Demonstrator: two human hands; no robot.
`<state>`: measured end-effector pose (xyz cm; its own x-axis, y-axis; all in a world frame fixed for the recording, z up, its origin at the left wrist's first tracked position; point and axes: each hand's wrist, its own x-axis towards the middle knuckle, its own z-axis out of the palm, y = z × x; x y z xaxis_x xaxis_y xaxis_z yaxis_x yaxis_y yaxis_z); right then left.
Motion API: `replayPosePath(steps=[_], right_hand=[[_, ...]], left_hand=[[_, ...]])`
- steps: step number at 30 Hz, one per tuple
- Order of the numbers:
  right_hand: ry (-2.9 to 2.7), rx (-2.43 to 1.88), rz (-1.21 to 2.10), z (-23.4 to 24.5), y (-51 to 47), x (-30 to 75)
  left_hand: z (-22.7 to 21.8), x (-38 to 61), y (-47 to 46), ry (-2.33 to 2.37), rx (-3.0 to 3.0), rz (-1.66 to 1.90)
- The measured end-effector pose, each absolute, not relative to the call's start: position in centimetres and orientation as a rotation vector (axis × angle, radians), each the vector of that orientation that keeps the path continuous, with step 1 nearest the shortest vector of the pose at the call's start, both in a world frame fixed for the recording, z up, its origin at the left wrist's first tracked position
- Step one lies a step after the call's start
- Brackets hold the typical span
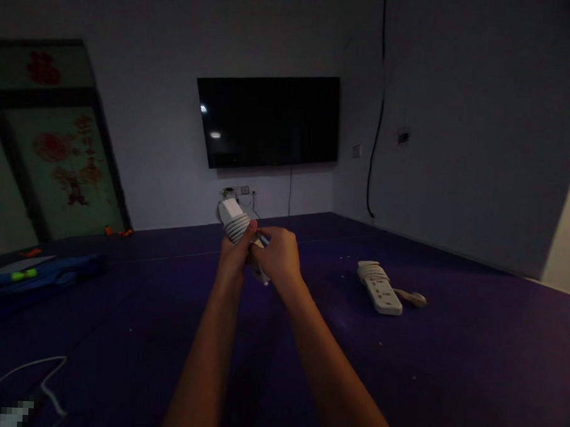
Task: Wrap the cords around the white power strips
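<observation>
Both my arms reach forward over a dark purple floor. My left hand (pixel 234 254) is closed around a white power strip (pixel 232 219) with its cord wound round it, held up with one end pointing up and left. My right hand (pixel 276 256) is closed beside it, pinching the cord against the strip's lower part. A second white power strip (pixel 380 288) with its cord wound on lies on the floor to the right, apart from both hands, a plug (pixel 416 298) beside it.
A black television (pixel 269 121) hangs on the far wall above a wall socket (pixel 241 190). A black cable (pixel 378 117) runs down the wall corner. A blue object (pixel 36 281) lies at the left, a loose white cord (pixel 37 369) at the bottom left.
</observation>
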<state>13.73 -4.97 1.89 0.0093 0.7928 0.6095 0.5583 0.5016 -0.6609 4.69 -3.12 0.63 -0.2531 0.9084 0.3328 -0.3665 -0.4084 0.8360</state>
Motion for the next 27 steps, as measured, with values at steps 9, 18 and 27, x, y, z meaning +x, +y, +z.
replayPosePath(steps=[9, 18, 27], right_hand=[[-1.700, -0.913, 0.417, 1.6, -3.6, 14.8], [-1.711, -0.974, 0.778, 0.7, -0.6, 19.3], [-1.865, -1.057, 0.780, -1.4, 1.8, 20.9]], left_hand=[[1.6, 2.7, -3.7, 0.802, 0.922, 1.785], [1.9, 1.2, -4.1, 0.569, 0.855, 1.545], [1.9, 1.6, -4.8, 0.421, 0.857, 1.310]])
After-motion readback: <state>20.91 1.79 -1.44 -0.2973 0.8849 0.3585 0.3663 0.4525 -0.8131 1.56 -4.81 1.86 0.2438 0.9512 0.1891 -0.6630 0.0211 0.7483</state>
